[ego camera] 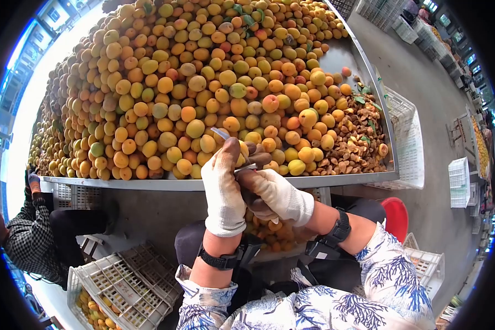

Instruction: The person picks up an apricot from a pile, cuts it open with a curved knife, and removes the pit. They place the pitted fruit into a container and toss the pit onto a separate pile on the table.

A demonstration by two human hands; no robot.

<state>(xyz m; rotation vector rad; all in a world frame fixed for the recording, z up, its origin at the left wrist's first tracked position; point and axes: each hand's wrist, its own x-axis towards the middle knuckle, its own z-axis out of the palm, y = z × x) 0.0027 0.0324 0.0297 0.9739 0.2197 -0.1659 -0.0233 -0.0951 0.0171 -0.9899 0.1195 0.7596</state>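
My left hand (225,194), in a white glove with brown-stained fingers, grips a yellow apricot (243,152) between thumb and fingers, and most of the fruit is hidden. My right hand (278,196), gloved the same way, is closed on a small metal tool (246,167) right beside it. A thin blade-like strip (220,133) sticks out above my left thumb; I cannot tell whether it belongs to that tool. Both hands meet over the front edge of a metal-rimmed table (181,184) heaped with whole apricots (196,128). Under my hands, a container holds orange apricot pieces (274,239).
Brown apricot stones and scraps (350,144) lie at the table's right corner. White plastic crates (408,140) stand beyond it, a red bucket (396,216) by my right elbow. Lower left is a crate (119,284) with apricots. A person (35,247) in checked sleeves sits at left.
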